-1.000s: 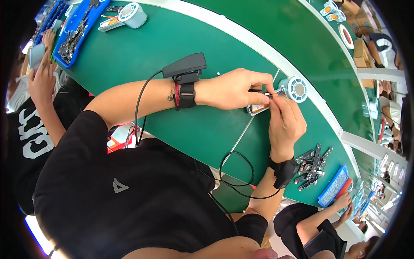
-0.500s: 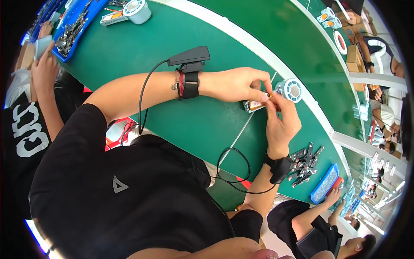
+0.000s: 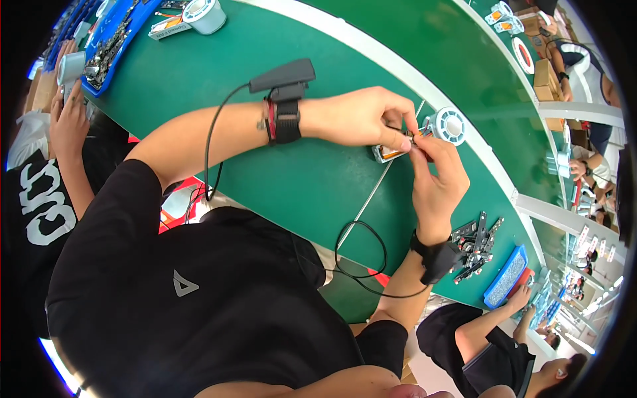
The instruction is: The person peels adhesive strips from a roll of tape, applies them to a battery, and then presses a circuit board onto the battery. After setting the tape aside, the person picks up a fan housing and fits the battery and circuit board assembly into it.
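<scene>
A light-blue handheld fan lies on the green table, with its round slotted head [image 3: 450, 126] just beyond my fingers and its opened handle [image 3: 387, 154] partly under my left hand. Orange and pale parts show inside that handle. My left hand [image 3: 371, 118] reaches in from the left, thumb and forefinger pinched together over the handle. Against those fingertips, my right hand [image 3: 439, 178] pinches too, thumb and forefinger meeting near some thin wires. Whatever sits between the fingertips is tiny and mostly hidden.
Dark metal-like parts [image 3: 476, 247] lie piled beside my right wrist. Past them is a blue tray [image 3: 505, 276] near a co-worker. Another fan [image 3: 204, 17] rests at the far left by a blue bin [image 3: 106, 79] of parts. A black cable [image 3: 361, 224] loops across the table edge.
My left hand and forearm have shifted slightly up and left. My right hand has moved a little to the right. Both hands stay pinched at the fan.
</scene>
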Tool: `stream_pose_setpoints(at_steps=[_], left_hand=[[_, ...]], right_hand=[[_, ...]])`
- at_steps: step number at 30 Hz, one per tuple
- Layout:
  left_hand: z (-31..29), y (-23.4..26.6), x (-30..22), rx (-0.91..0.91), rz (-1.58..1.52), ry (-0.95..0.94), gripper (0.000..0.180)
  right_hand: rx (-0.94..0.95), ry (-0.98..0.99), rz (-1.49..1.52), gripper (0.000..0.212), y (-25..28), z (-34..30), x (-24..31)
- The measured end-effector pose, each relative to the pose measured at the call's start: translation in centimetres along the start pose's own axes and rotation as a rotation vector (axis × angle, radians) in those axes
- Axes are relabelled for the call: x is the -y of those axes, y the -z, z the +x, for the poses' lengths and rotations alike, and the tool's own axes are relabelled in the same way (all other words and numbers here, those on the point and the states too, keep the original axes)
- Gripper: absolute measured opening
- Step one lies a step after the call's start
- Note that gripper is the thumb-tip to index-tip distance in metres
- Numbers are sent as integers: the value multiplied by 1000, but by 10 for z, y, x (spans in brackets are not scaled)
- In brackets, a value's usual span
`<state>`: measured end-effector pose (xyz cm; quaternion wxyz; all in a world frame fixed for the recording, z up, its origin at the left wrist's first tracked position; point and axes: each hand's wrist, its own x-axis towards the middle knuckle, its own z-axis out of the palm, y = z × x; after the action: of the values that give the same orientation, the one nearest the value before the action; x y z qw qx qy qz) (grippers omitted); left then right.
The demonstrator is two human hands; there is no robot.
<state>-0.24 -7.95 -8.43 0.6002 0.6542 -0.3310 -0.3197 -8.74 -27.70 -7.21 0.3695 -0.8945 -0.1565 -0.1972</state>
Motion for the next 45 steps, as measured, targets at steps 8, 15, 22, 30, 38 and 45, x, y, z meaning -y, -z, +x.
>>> stream_pose_setpoints(at_steps=[8,15,22,30,38,45], left_hand=[[-17,-16,-2,-314,152,-135,34],[-13,-20,12,-480,440,-334,35],[-10,-23,16,-526,592,-401,31],[-9,-24,16,-479,576,-387,33],[-3,-17,21,-462,551,-488,32],[-3,-11,15,-374,625,-545,39]], right_hand=[[-236,-395,766,26,14,-1,-3],[-226,-483,842,24,9,-4,-9],[-219,-406,520,21,-3,-6,-3],[-211,-96,-24,21,-10,-8,-3],[-220,-39,4,20,-17,-14,-7],[-174,-10,3,18,-10,-9,2]])
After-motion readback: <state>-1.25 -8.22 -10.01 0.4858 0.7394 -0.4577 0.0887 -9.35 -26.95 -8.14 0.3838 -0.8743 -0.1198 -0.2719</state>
